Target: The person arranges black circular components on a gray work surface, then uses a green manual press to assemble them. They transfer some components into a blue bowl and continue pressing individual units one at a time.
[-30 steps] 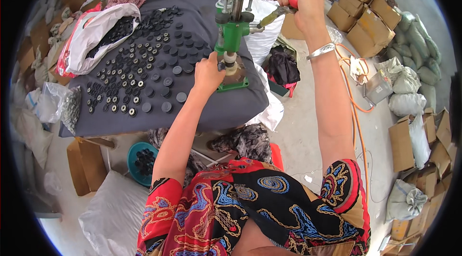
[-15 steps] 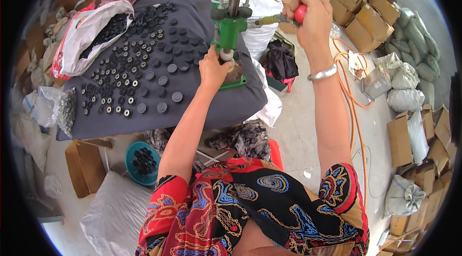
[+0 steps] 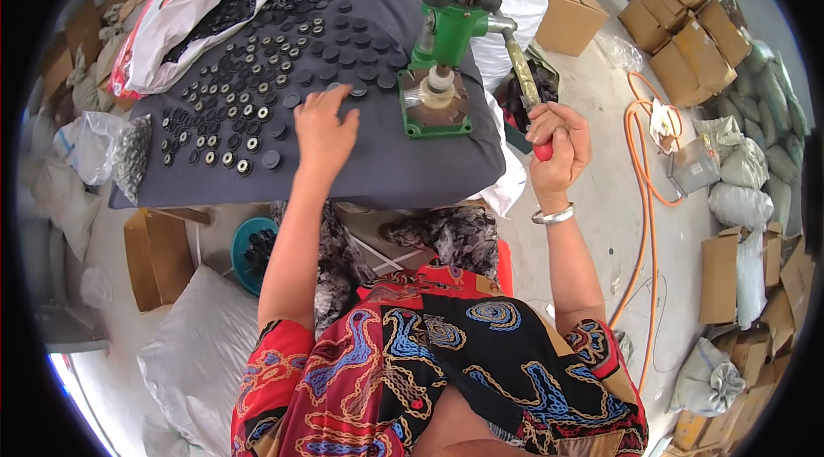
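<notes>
A green hand press (image 3: 451, 35) with a metal column stands near the right edge of the cloth-covered table. My right hand (image 3: 562, 144) is closed around the red-knobbed end of its lever (image 3: 524, 71), which points down and toward me. Over the table, left of the press base, my left hand (image 3: 324, 133) has its fingers apart among round dark caps (image 3: 305, 77); no held thing shows in it. A pale round die (image 3: 439, 84) sits on the press base plate (image 3: 436, 109). Left of my hand lie many small black rings with pale metal centres (image 3: 244, 167).
A white sack of black parts (image 3: 184, 28) lies open at the table's far left, and a clear bag of small pieces (image 3: 132, 157) by its near left corner. Below are a teal basin (image 3: 242, 260) and a cardboard box (image 3: 159, 264). An orange hose (image 3: 645, 199) runs over the floor at right.
My left hand has left the press and moved left to the dark caps. My right hand has brought the lever down toward me. The whole view has shifted slightly.
</notes>
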Available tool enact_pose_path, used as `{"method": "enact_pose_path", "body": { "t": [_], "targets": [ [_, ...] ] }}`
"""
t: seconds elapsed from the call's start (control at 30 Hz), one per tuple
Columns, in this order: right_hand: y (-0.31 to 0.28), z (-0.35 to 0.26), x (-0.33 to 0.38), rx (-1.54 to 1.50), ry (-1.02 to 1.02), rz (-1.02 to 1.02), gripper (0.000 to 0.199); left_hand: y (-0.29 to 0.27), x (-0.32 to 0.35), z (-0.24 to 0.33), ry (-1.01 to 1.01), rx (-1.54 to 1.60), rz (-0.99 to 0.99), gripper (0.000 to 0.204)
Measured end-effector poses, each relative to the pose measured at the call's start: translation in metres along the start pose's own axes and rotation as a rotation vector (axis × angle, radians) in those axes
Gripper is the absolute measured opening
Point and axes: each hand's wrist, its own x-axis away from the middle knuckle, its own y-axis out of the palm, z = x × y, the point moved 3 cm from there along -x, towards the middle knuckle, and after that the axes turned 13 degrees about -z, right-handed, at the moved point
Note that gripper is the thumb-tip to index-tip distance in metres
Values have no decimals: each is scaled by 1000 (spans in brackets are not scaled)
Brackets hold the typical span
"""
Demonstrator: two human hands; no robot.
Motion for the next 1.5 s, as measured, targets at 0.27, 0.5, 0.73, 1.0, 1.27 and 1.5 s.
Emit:
{"method": "enact_pose_path", "body": {
  "t": [0.27,0.5,0.73,1.0,1.27,1.5],
  "targets": [
    [-8,-32,-96,-192,305,24,30,-9,37,-10,31,-325,-358,40],
    [-20,-15,-173,-238,336,-13,32,13,22,-1,75,-143,-203,49],
    [-19,-12,-184,-138,399,-17,35,56,-40,50,101,118,-183,59],
    [-15,-15,-183,-117,419,-2,34,90,-66,53,77,123,-222,77],
    [-14,-20,-161,-146,358,34,32,110,-64,53,-55,421,-152,83],
    [-8,-29,-101,-130,334,66,29,109,-62,54,-70,485,-125,82]
  ]
}}
